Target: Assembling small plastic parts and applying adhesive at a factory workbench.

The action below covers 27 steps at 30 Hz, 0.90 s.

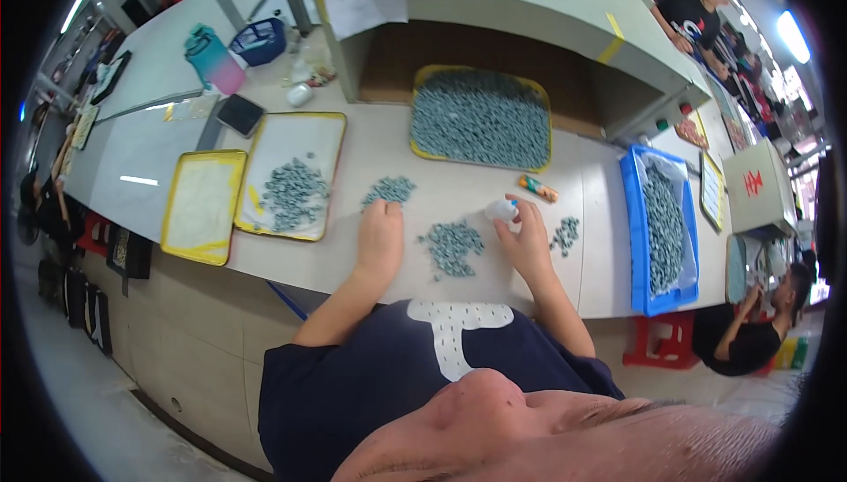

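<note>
My right hand [528,239] is closed around a small white bottle [499,210] with a bit of blue at one end. My left hand [380,233] has its fingers curled together at the near edge of a small heap of grey-green pieces [391,189]; whatever they pinch is hidden. Between my two hands a larger loose pile of the same pieces [453,248] lies on the table. A smaller cluster of pieces [565,234] sits just right of my right hand. Beyond that hand lies an orange and green tube [537,188].
A yellow-rimmed tray heaped with pieces [481,120] stands under the shelf [494,6]. At left are a tray with scattered pieces [296,195], a bare yellow-edged tray [203,209], a phone [240,115] and a bottle [214,60]. A blue bin [632,244] stands right. People work nearby.
</note>
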Available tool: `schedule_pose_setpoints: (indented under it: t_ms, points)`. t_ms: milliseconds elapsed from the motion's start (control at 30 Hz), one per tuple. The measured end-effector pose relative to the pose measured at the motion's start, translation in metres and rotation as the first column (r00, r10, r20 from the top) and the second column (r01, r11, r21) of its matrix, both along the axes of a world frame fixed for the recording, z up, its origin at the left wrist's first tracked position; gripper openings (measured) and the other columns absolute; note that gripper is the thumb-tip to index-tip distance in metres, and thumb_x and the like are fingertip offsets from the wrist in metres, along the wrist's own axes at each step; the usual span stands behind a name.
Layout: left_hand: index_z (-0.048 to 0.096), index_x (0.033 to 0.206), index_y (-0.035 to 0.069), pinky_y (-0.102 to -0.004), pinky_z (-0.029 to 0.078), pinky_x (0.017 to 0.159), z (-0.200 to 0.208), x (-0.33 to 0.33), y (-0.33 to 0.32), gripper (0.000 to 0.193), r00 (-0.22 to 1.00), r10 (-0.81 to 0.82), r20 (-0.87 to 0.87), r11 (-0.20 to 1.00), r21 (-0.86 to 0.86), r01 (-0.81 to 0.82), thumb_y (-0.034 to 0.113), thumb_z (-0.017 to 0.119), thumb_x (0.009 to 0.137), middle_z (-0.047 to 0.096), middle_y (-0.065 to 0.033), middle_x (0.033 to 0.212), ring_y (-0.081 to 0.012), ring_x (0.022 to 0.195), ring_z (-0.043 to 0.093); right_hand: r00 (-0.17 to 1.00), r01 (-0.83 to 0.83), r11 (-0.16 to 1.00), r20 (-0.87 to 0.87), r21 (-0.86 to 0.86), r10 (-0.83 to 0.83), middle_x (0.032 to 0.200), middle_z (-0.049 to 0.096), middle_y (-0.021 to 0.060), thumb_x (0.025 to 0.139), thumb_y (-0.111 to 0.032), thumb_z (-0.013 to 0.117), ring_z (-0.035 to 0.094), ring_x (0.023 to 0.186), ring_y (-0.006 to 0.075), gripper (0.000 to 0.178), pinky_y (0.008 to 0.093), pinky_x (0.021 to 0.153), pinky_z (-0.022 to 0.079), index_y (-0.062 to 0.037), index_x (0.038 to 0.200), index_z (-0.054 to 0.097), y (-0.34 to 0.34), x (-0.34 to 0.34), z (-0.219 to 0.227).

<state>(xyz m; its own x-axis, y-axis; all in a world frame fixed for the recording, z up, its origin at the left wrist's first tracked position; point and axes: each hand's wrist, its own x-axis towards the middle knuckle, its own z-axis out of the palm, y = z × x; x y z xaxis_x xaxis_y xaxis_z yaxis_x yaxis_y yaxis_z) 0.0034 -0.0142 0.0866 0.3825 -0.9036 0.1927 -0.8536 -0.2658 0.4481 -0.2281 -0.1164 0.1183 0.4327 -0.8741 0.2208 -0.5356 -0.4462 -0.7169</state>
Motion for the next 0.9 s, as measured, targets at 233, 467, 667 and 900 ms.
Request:
schedule_pose_setpoints:
  t_ms: [233, 467, 667, 900]
  points:
    - [0.060, 0.094, 0.000, -0.0405, 0.047, 0.066, 0.029, 0.006, 0.024, 0.012, 0.992, -0.071, -0.100, 0.954, -0.299, 0.038, 0.005, 0.062, 0.082, 0.061, -0.0152, 0.086, -0.0315, 0.075, 0.058, 0.999, -0.037, 0.999, 0.026, 0.039, 0.036, 0.105, 0.060, 0.0129, 0.082, -0.007, 0.068, 0.059, 0.090, 0.0224, 0.043, 0.0309, 0.078, 0.050, 0.0017, 0.119, 0.048, 0.026, 0.008, 0.010]
    - [0.061, 0.102, -0.002, -0.0308, 0.047, 0.059, 0.049, -0.002, 0.034, 0.016, 0.226, -0.174, -0.958, 0.984, -0.164, 0.064, 0.008, 0.062, 0.090, 0.064, -0.0073, 0.084, -0.0167, 0.067, 0.057, 0.916, -0.152, 0.918, 0.401, 0.366, -0.009, 0.106, 0.060, 0.0121, 0.087, -0.006, 0.065, 0.063, 0.090, 0.0182, 0.038, 0.0281, 0.083, 0.049, 0.0030, 0.119, 0.045, 0.048, 0.021, 0.019]
    - [0.060, 0.105, -0.001, -0.0254, 0.047, 0.061, 0.036, -0.007, 0.033, 0.016, -0.550, -0.146, -0.823, 0.989, -0.132, -0.065, 0.008, 0.059, 0.093, 0.063, -0.0081, 0.089, -0.0132, 0.071, 0.057, 0.922, -0.192, 0.944, 0.379, 0.269, 0.079, 0.105, 0.060, 0.0117, 0.088, -0.003, 0.062, 0.061, 0.094, 0.0198, 0.039, 0.0302, 0.083, 0.049, 0.0002, 0.124, 0.047, 0.061, 0.026, 0.030]
    - [0.057, 0.106, 0.000, -0.0249, 0.044, 0.060, 0.028, -0.002, 0.030, 0.016, -0.511, -0.088, -0.855, 0.994, -0.039, -0.107, 0.010, 0.058, 0.093, 0.062, -0.0091, 0.089, -0.0117, 0.069, 0.053, 0.972, -0.178, 0.984, 0.161, 0.014, 0.173, 0.102, 0.061, 0.0135, 0.081, -0.003, 0.068, 0.061, 0.093, 0.0252, 0.042, 0.0338, 0.080, 0.049, -0.0039, 0.121, 0.056, 0.061, 0.040, 0.049]
